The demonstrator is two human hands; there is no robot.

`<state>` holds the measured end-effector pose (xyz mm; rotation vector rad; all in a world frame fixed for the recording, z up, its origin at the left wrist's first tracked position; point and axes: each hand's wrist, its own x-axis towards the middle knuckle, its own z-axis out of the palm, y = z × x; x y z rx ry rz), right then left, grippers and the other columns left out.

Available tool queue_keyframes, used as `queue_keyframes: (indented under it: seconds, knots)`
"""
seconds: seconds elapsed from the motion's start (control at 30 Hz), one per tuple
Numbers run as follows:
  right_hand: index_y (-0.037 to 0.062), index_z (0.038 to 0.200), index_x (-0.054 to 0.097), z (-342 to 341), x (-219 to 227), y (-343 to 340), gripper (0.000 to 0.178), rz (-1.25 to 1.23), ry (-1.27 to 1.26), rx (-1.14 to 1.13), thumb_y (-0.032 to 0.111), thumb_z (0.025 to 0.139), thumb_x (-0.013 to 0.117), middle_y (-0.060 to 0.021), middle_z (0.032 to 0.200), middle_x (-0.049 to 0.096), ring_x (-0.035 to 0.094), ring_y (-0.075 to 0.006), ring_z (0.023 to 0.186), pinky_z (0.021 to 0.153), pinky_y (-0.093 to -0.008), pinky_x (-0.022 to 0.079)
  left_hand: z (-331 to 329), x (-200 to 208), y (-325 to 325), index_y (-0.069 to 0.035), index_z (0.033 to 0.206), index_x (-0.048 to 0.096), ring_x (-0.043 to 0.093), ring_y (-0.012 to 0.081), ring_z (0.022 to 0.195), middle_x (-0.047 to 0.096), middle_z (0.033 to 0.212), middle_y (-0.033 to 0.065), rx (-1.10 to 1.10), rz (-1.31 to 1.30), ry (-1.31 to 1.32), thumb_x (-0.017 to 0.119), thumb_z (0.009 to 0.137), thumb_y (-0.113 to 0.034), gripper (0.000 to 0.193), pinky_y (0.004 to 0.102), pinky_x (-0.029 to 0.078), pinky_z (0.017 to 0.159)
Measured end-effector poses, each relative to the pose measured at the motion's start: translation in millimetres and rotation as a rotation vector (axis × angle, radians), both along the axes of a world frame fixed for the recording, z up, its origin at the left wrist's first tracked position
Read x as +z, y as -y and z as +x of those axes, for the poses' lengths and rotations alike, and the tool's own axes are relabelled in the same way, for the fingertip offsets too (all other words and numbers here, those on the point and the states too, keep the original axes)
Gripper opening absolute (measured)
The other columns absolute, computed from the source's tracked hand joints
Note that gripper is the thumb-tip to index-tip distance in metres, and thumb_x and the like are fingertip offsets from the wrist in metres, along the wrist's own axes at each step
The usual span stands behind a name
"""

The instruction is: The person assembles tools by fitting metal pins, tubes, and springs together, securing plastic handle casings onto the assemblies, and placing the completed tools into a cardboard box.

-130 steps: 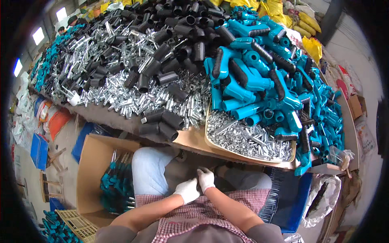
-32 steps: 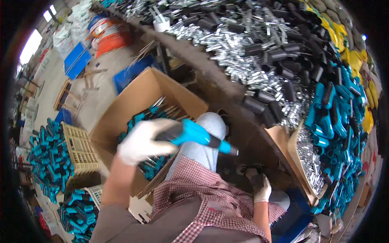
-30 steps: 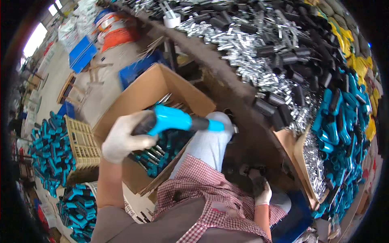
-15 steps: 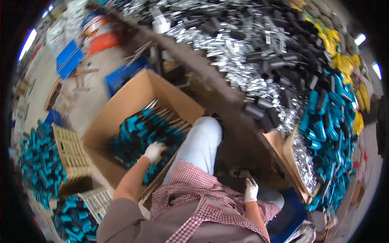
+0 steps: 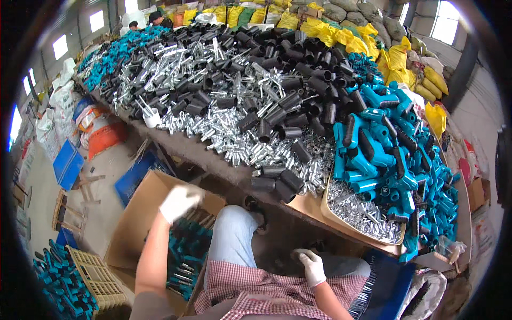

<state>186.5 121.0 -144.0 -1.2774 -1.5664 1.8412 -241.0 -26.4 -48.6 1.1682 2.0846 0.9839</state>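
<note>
My left hand (image 5: 181,204), in a white glove, is raised over the far part of a large cardboard box (image 5: 133,221). Motion smears its fingers, and no held thing shows. Inside the box lie teal-and-black tool handles (image 5: 186,248) with bright metal shafts. My right hand (image 5: 312,268), also gloved and with greyish fingertips, hovers by my right thigh. Its thumb stands apart from the fingers, with nothing visible between them. Ahead, a worktable bears a heap of silvery metal parts (image 5: 229,130), black plastic tubes (image 5: 290,114) and teal-and-black housings (image 5: 373,149).
A tray of small metal pieces (image 5: 362,213) sits at the table's near edge. To the left are a yellow crate (image 5: 96,274), more teal pieces (image 5: 61,282) and a blue bin (image 5: 141,176). Yellow sacks (image 5: 397,61) line the back. A blue container (image 5: 386,282) stands at lower right.
My view has tilted up toward the table. My left hand has lifted from the handles inside the box and moved away from me. The right hand remains near my right thigh.
</note>
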Motion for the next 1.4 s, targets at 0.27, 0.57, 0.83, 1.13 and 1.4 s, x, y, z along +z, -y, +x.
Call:
queue_keyframes:
  seconds: [0.27,0.57,0.83,1.13,1.4]
  knots:
    - [-0.0038,0.116,0.065,-55.3,63.7,5.8,0.028,0.246,-0.086,0.289,0.008,0.095,0.052,-0.0112,0.107,0.070,0.064,-0.0179,0.100,0.092,-0.0306,0.049,-80.8,109.7,-204.8,-0.005,0.105,0.072,0.067,0.0325,0.100,0.070,0.104,0.0177,0.004,0.311,-0.720,0.062,0.084,-0.030,0.034,0.0401,0.051,0.090]
    - [0.0041,0.116,0.069,-32.3,50.4,7.8,0.026,0.044,-0.002,0.190,0.013,0.095,0.056,-0.0076,0.106,0.070,0.061,-0.0139,0.093,0.084,-0.0280,0.049,-116.0,110.3,-321.2,-0.004,0.109,0.068,0.065,0.0376,0.107,0.067,0.113,0.0233,0.500,-0.004,-0.649,0.060,0.085,-0.032,0.038,0.0461,0.052,0.091]
    - [0.0028,0.117,0.068,-36.4,18.3,0.8,0.027,0.006,-0.123,0.206,0.014,0.095,0.055,-0.0099,0.108,0.070,0.063,-0.0154,0.099,0.090,-0.0294,0.049,-152.6,107.2,-332.9,-0.002,0.099,0.072,0.065,0.0391,0.105,0.068,0.108,0.0246,0.410,-0.007,-0.794,0.056,0.083,-0.019,0.029,0.0449,0.052,0.091]
    - [-0.0036,0.115,0.066,-31.3,40.7,2.9,0.026,0.072,-0.129,0.189,0.006,0.096,0.051,-0.0100,0.106,0.070,0.064,-0.0160,0.099,0.092,-0.0295,0.049,-133.7,101.5,-324.4,-0.009,0.117,0.068,0.064,0.0362,0.108,0.067,0.112,0.0219,0.457,0.369,-0.659,0.053,0.082,-0.007,0.038,0.0410,0.049,0.094]
    - [-0.0046,0.115,0.066,-32.5,58.0,12.7,0.026,0.107,-0.132,0.203,0.006,0.096,0.051,-0.0098,0.108,0.070,0.064,-0.0165,0.100,0.093,-0.0296,0.049,-154.7,125.6,-270.9,-0.002,0.115,0.065,0.065,0.0248,0.087,0.070,0.097,0.0134,0.565,1.089,-0.506,0.066,0.082,-0.008,0.033,0.0347,0.050,0.081]
